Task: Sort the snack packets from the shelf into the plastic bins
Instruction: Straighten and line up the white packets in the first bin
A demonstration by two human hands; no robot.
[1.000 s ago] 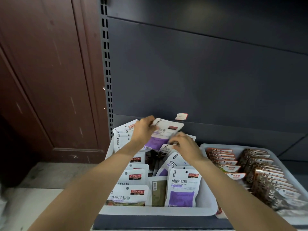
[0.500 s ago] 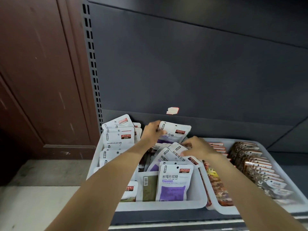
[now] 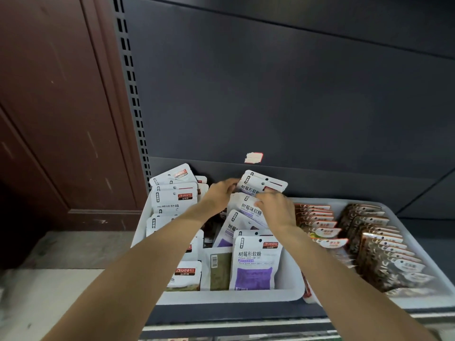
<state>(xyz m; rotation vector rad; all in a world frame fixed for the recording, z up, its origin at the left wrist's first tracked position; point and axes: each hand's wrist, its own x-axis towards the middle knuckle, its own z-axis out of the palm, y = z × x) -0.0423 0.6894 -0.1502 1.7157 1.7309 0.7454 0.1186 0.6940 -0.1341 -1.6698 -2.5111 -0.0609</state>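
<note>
A white plastic bin [image 3: 231,297] on the shelf holds several white snack packets with purple or green fronts. My left hand [image 3: 219,195] grips the left edge of a white and purple packet [image 3: 261,184] standing at the back of the bin's right row. My right hand [image 3: 275,209] lies just in front of it, fingers curled on the tops of the packets [image 3: 248,210] in that row. A second white bin [image 3: 428,244] to the right holds rows of orange and brown packets.
The dark grey shelf back panel [image 3: 295,99] rises behind the bins, with a perforated upright [image 3: 134,99] at its left. A brown wooden door [image 3: 56,114] stands further left. The shelf's front edge [image 3: 246,326] runs below the bins.
The packet that my left hand held raised and tilted has come down upright at the back of the right row. My right hand has moved back onto the packets in front of it.
</note>
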